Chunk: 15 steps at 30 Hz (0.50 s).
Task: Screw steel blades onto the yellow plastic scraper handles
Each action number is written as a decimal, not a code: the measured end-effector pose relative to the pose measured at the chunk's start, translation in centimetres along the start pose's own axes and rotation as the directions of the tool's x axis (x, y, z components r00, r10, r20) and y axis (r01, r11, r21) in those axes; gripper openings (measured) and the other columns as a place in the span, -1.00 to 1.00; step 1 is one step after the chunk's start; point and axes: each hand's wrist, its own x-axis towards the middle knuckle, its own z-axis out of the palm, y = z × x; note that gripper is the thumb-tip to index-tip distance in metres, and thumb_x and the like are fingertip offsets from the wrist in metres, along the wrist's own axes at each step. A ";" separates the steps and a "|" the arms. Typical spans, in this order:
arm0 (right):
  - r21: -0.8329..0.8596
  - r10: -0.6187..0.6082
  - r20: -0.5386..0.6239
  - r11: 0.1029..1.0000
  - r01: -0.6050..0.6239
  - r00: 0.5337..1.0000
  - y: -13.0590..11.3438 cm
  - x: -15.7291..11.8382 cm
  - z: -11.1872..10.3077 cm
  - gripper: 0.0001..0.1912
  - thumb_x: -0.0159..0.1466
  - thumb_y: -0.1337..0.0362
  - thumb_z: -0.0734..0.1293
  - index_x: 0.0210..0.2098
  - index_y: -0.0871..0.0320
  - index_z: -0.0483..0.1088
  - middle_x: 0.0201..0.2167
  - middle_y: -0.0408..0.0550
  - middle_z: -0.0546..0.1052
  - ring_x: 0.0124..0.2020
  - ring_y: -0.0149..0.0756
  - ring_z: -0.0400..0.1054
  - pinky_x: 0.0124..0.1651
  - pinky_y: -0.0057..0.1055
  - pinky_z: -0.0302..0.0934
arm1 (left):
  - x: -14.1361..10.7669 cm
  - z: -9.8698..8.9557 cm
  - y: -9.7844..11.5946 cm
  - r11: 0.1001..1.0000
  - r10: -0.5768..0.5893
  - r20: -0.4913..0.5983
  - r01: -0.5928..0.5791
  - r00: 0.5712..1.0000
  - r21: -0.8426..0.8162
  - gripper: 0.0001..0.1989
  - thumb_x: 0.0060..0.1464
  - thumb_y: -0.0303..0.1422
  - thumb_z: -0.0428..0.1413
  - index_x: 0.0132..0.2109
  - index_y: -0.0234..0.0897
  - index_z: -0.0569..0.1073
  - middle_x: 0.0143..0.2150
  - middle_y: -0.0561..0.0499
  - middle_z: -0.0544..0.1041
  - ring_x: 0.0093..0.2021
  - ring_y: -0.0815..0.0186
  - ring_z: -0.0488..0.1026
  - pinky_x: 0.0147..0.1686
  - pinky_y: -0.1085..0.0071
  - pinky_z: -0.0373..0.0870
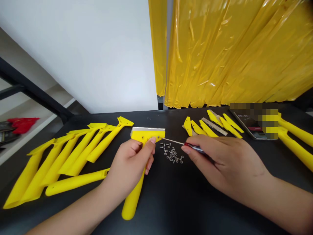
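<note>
A yellow scraper (133, 199) with a metal blade along its head is gripped near the top of its handle by my left hand (134, 155). My right hand (217, 160) pinches a screwdriver (193, 147) with a red and dark handle. The thin shaft points left, and its tip is at the screw on the right side of the scraper head. Just right of the scraper, a scatter of small screws and nuts (173, 155) lies on the black table (176, 202).
Several yellow scraper handles (75, 147) lie at the left, one handle (75, 182) crosswise in front. Yellow clamp plates (206, 129) and metal blades (215, 126) lie back right, beside a phone (256, 130). More yellow handles (297, 150) are far right. Yellow plastic sheeting (232, 55) hangs behind.
</note>
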 end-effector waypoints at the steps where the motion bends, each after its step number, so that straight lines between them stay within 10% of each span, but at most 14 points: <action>1: 0.040 0.024 -0.017 0.999 -0.023 1.000 0.0 0.0 -0.1 -0.87 0.50 0.19 0.31 -0.03 0.05 0.46 -0.36 -0.18 0.67 -0.50 -0.32 0.52 -0.46 -0.35 0.20 | 0.2 0.0 0.0 0.999 -0.018 0.024 0.019 1.000 -0.043 -0.57 0.29 0.00 0.18 -0.40 -0.23 0.45 -0.66 0.14 0.36 -0.63 0.37 0.27 -0.54 0.44 0.25; 10: 0.173 0.025 -0.149 0.985 0.001 0.989 1.4 0.8 -1.4 -0.93 0.47 0.36 0.29 -0.12 0.05 0.36 -0.23 -0.07 0.56 -0.19 -0.23 0.50 -0.10 -0.30 0.34 | 0.6 0.5 0.0 0.887 -0.069 0.090 0.103 0.993 -0.450 -0.83 0.37 -0.23 0.11 -0.12 -0.25 0.43 -0.21 -0.07 0.64 -0.46 0.34 0.41 -0.49 0.43 0.36; 15: 0.121 -0.070 0.179 0.991 0.049 0.981 2.9 1.2 0.5 -0.81 0.45 0.42 0.24 -0.01 0.08 0.39 -0.18 -0.06 0.55 -0.20 -0.23 0.46 -0.15 -0.28 0.28 | 0.6 0.3 0.1 0.865 -0.095 0.074 0.119 0.993 -0.487 -0.85 0.37 -0.27 0.14 -0.05 -0.27 0.43 -0.07 -0.15 0.66 -0.40 0.33 0.47 -0.49 0.45 0.41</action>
